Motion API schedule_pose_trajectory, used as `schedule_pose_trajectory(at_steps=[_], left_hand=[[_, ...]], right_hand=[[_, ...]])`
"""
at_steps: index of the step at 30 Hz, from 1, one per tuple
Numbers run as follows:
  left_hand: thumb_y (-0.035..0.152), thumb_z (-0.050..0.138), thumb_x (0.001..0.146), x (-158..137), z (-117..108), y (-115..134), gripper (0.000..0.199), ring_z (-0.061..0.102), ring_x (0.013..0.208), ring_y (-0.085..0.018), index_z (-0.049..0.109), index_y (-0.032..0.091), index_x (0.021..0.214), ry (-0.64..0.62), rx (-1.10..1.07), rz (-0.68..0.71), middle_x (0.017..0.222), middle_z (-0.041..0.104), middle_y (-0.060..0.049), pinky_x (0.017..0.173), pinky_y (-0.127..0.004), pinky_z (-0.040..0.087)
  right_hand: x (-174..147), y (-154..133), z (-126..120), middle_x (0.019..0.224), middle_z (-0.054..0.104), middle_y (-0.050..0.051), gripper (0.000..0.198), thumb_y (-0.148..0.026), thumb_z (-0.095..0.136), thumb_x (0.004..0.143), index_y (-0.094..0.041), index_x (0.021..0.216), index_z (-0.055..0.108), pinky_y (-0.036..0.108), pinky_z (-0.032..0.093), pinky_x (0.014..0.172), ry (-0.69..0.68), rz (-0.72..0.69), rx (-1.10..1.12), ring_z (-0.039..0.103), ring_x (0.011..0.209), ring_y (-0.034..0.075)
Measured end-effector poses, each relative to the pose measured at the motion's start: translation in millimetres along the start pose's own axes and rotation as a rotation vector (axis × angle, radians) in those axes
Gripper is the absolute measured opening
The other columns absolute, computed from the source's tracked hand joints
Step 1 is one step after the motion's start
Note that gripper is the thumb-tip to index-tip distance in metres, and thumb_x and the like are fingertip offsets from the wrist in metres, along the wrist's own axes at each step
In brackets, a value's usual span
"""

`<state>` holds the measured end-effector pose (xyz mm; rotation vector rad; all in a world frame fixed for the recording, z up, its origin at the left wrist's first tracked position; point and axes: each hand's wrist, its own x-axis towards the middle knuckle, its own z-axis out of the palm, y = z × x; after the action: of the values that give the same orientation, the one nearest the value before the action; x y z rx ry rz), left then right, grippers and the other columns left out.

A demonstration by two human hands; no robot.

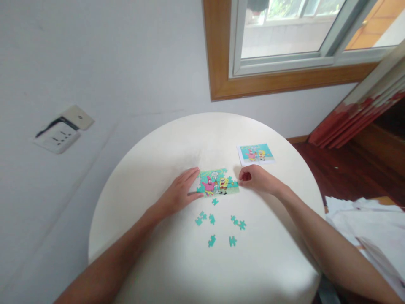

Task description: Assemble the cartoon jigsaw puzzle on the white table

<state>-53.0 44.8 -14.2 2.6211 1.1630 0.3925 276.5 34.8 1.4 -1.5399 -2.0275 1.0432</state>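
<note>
A partly assembled jigsaw puzzle (215,184) with pink and yellow cartoon figures on teal lies flat on the white round table (164,147). My left hand (183,188) rests at its left edge, fingers and thumb spread apart and touching it. At the puzzle's right edge is my right hand (249,177), its thumb and fingertips pinched together; whatever lies between them is too small to make out. Several loose teal pieces are scattered nearer to me, among them one puzzle piece (215,202) just below the puzzle and another piece (232,241) farther down.
Beyond my right hand lies a reference picture (256,153) with the same cartoon scene. A wall with a socket (58,136) and a window (284,38) borders the table. Papers (367,232) are heaped low at the right, near a red curtain (348,114).
</note>
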Motion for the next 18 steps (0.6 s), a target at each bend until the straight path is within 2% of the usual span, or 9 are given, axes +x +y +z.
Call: schedule_pose_trajectory(at_steps=[4, 9, 18], left_hand=[[0.056, 0.063, 0.084, -5, -1, -8, 0.088, 0.031, 0.143, -0.034, 0.025, 0.016, 0.153, -0.089, 0.032, -0.046, 0.155, 0.031, -0.019, 0.116, -0.049, 0.031], [0.059, 0.064, 0.082, -6, -6, -10, 0.095, 0.027, 0.145, -0.034, 0.021, 0.015, 0.154, -0.146, 0.053, -0.045, 0.158, 0.026, -0.02, 0.118, -0.048, 0.027], [0.061, 0.065, 0.081, -6, -4, -20, 0.088, 0.028, 0.143, -0.036, 0.032, 0.017, 0.15, -0.131, 0.034, -0.017, 0.155, 0.031, -0.02, 0.116, -0.052, 0.028]], right_hand=[[-2, -2, 0, 0.067, 0.063, 0.001, 0.011, -0.027, 0.068, 0.069, -0.018, 0.075, 0.065, 0.026, 0.037, 0.056, -0.069, -0.002, -0.004, 0.054, 0.061, 0.013], [-2, -5, 1, 0.071, 0.062, -0.001, 0.022, -0.027, 0.073, 0.064, -0.019, 0.081, 0.064, 0.025, 0.035, 0.057, -0.095, 0.012, -0.056, 0.053, 0.061, 0.013], [-4, -6, 2, 0.073, 0.061, -0.001, 0.024, -0.025, 0.075, 0.063, -0.02, 0.082, 0.062, 0.025, 0.034, 0.057, -0.084, -0.002, -0.093, 0.051, 0.062, 0.012]])
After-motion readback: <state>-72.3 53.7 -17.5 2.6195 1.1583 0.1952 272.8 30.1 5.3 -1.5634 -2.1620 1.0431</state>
